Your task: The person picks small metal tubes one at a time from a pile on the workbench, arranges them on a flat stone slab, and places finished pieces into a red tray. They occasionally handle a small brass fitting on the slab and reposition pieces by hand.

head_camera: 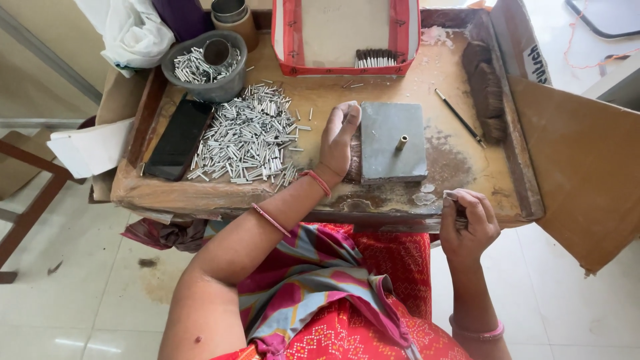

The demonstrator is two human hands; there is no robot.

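A: Left hand [339, 141] status?

B: It is laid on the tray [460, 175], just beside the left edge of the grey block [387, 150]. The fingers are curled narrow, tips tucked toward the block's upper left corner. Something dark is seen under the palm, against the block's left side; what it is cannot be told. Whether anything is pinched cannot be told.

A: Block?

B: It is placed mid-tray, slightly toward the near edge. A small brass peg [402, 142] is stood upright on its top, right of centre.

A: Right hand [469, 225]?

B: It is held off the tray, just past the near edge toward the right corner. The fingers are closed tight around a small dark item [459, 211] with a pale tip showing at the thumb. The item cannot be identified.

A: Stock?

B: A heap of metal tubes [250, 137] is spread on the left half of the tray, near the left hand but apart from it. More are kept in a grey bowl [203, 67] at the far left corner. A thin black stick [460, 117] is laid right of the block.
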